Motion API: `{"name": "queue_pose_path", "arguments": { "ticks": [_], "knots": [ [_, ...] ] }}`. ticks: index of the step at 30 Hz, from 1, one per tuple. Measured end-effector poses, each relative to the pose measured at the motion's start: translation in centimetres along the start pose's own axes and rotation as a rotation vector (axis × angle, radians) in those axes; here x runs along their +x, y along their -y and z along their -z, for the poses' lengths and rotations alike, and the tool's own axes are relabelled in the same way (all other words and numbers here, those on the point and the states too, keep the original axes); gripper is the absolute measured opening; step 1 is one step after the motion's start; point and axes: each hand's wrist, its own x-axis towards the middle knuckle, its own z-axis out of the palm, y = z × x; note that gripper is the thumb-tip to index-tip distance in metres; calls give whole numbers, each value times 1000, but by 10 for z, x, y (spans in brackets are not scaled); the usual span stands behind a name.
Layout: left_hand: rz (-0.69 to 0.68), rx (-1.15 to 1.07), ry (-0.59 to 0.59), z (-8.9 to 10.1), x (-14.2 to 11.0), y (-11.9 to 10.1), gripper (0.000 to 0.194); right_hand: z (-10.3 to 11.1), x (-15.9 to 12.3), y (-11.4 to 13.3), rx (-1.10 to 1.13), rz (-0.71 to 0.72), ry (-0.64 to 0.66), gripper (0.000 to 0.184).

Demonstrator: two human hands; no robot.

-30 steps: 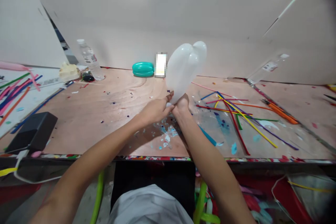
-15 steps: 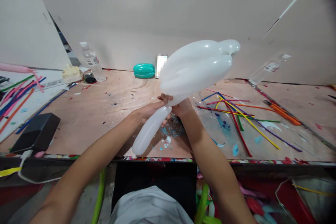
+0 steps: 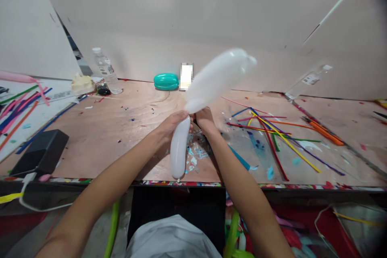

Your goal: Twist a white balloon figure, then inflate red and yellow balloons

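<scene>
Both my hands grip a white twisted balloon (image 3: 217, 78) at its twist point above the wooden table (image 3: 121, 137). My left hand (image 3: 172, 125) is closed round the joint and the top of a short white segment (image 3: 179, 149) that hangs down toward me. My right hand (image 3: 206, 120) is closed on the base of the bigger folded part, which points up and to the right and is blurred by motion.
Several uninflated long balloons (image 3: 272, 129) lie on the right of the table, more (image 3: 18, 105) at the far left. A teal balloon (image 3: 165, 81) and a water bottle (image 3: 105, 70) stand at the back, a second bottle (image 3: 308, 80) lies right. A black box (image 3: 39, 153) sits front left.
The big white part swung from upright to pointing right, then narrowed and blurred as it turned. A short segment appeared below my left hand and now hangs more steeply.
</scene>
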Motion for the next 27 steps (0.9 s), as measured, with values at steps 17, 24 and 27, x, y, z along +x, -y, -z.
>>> {"name": "queue_pose_path", "arguments": {
  "ticks": [17,24,27],
  "knots": [
    [-131,247,-144,34,-2,-37,48,19,5,-12,-74,245,-132,32],
    [-206,260,-160,35,6,-21,47,9,-4,-13,-344,390,-82,27],
    [-234,174,-112,36,11,-12,54,-6,-18,-7,-621,601,35,20]
  ]
}}
